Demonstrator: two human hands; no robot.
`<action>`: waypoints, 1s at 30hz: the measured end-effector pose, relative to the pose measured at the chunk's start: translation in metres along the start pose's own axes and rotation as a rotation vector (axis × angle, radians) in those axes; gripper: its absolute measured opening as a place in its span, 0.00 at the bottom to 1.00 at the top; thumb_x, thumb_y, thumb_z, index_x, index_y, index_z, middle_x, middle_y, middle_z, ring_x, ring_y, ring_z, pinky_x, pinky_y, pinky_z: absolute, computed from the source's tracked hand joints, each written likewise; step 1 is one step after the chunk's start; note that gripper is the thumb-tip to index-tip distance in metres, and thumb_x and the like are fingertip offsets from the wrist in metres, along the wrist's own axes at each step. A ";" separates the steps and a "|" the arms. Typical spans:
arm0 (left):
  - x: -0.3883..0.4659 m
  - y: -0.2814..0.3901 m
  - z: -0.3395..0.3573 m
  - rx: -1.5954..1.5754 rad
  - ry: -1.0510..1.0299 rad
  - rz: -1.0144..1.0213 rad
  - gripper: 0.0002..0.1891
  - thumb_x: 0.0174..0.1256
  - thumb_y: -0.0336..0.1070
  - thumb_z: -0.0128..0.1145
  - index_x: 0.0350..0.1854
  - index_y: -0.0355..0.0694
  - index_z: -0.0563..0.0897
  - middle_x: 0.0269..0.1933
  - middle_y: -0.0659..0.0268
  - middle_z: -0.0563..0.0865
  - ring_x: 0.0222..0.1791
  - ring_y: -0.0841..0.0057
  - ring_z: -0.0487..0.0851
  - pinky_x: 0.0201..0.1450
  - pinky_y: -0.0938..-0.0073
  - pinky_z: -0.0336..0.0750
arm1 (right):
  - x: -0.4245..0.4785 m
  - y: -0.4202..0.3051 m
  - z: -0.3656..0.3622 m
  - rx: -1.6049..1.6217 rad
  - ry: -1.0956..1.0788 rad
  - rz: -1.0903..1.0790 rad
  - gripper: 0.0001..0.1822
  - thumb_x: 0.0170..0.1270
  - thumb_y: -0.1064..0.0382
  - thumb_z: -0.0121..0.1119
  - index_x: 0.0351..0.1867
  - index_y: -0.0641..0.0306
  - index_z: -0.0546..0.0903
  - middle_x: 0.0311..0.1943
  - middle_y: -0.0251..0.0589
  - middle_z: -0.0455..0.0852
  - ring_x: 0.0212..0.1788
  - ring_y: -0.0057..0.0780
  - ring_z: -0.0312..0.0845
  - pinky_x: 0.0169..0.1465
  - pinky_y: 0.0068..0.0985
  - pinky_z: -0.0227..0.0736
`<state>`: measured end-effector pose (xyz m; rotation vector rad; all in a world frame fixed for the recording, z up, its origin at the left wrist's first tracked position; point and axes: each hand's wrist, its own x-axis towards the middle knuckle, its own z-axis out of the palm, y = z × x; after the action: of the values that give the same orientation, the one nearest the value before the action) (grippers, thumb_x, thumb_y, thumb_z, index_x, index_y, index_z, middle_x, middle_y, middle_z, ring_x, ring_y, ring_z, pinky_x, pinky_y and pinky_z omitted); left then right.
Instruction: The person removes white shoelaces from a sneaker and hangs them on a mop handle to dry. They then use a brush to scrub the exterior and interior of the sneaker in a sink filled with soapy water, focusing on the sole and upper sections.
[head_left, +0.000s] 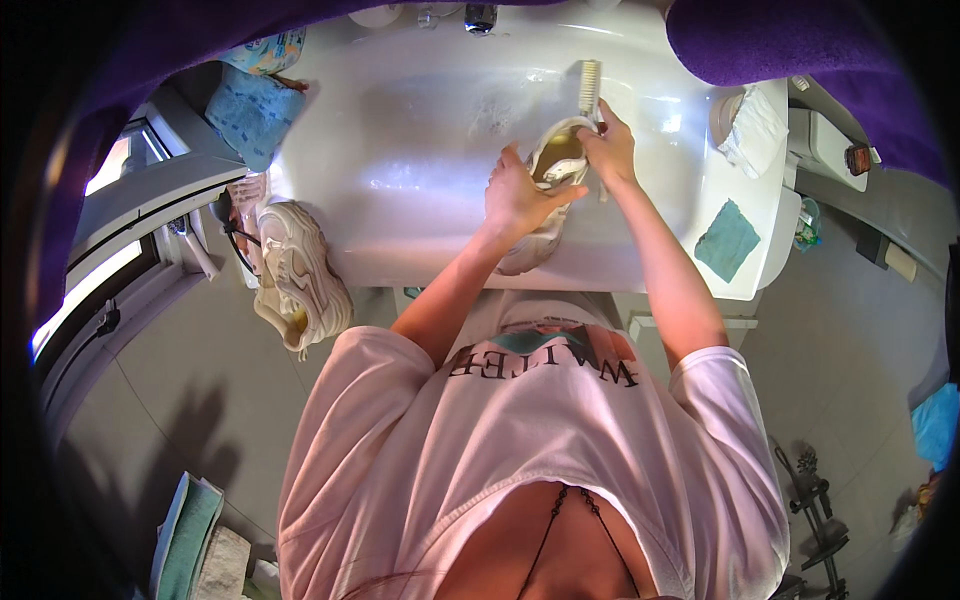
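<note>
A white sneaker (551, 217) is held over the near part of a white sink basin (420, 217), its heel opening away from me and its toe near the front rim. My left hand (517, 191) grips the sneaker's left side, thumb across the tongue area. At the heel collar, my right hand (609, 146) grips the shoe's right side. A brush with pale bristles (590, 86) sticks out beyond the right hand's fingers, apparently held along with the shoe. A matching sneaker (300, 277) lies left of the basin, sole to the right.
Soapy foam (491, 116) lies in the basin below the faucet (480, 19). A blue cloth (255, 112) lies on the left rim. On the right ledge are a teal cloth (727, 240) and white crumpled material (756, 135). An open window (150, 202) stands at left.
</note>
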<state>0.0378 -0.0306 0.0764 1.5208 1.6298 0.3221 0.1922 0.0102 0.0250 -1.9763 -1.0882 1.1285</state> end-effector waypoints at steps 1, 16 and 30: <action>-0.001 -0.004 0.001 -0.103 -0.020 -0.067 0.48 0.40 0.58 0.66 0.54 0.20 0.61 0.44 0.41 0.77 0.46 0.57 0.77 0.49 0.69 0.71 | -0.003 0.003 -0.001 0.041 0.030 0.035 0.31 0.45 0.65 0.57 0.56 0.66 0.69 0.30 0.50 0.82 0.30 0.31 0.79 0.38 0.25 0.72; 0.025 -0.028 0.000 -0.105 -0.140 -0.081 0.16 0.58 0.44 0.52 0.41 0.37 0.79 0.28 0.56 0.83 0.29 0.66 0.80 0.36 0.72 0.73 | -0.003 0.045 -0.050 -0.077 0.134 0.148 0.22 0.62 0.53 0.48 0.58 0.54 0.70 0.27 0.38 0.77 0.18 0.21 0.66 0.20 0.22 0.62; 0.009 -0.058 -0.033 -0.777 -0.319 0.037 0.20 0.51 0.30 0.62 0.49 0.35 0.76 0.47 0.63 0.79 0.47 0.77 0.75 0.48 0.75 0.69 | -0.034 0.047 -0.042 -0.200 -0.151 0.199 0.21 0.60 0.63 0.45 0.57 0.54 0.70 0.36 0.53 0.81 0.38 0.42 0.78 0.43 0.28 0.69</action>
<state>-0.0244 -0.0241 0.0523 0.9414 1.0386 0.6134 0.2358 -0.0467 0.0194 -2.2242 -1.1386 1.3362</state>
